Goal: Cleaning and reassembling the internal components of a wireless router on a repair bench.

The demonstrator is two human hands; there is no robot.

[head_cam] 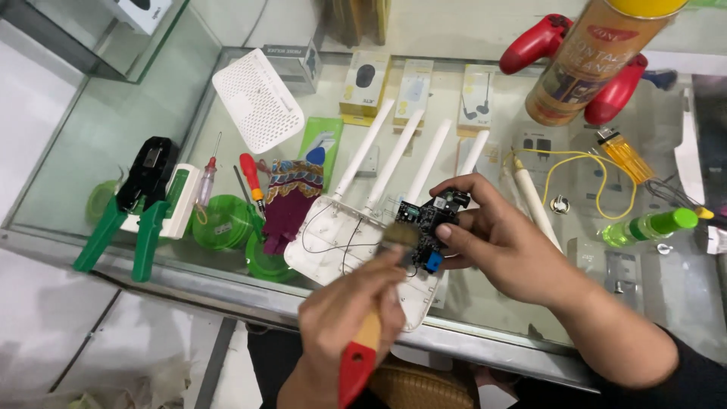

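Left hand point(344, 318): low in the view, closed round the red and wooden handle of a paintbrush point(362, 352); the fingers wrap the handle fully, with the brush pointing up and away from the person.
Brush tip: the bristles point(399, 236) rest against the lower left edge of the circuit board.
Right hand point(500, 238): comes in from the right and pinches a small black circuit board point(425, 223); the thumb presses its near face just above a blue part, and the other fingers point(454, 185) curl over its far top edge.
Circuit board: held tilted above the counter, between the two hands, over the open router shell; it sits inside the right fingers and just past the left fingertips.
Router shell point(341, 238): white, lying open on the glass counter point(113, 129) beneath the board, thin black wires across its inside, four white antennas point(397, 159) fanning away from it.
Left of the shell: a patterned cloth point(291, 201), a red-handled screwdriver point(251, 178), green round lids point(223, 223), and a crimping tool point(140, 204) with green handles.
Far side: a white perforated cover point(258, 98), several boxed accessories seen through the glass, a red game controller point(545, 42).
Near the lens: a spray can point(591, 57), upper right, large and slightly blurred.
Right of the hands: a yellow cable point(591, 170), a green-capped bottle point(651, 226), a white-handled tool point(534, 201).
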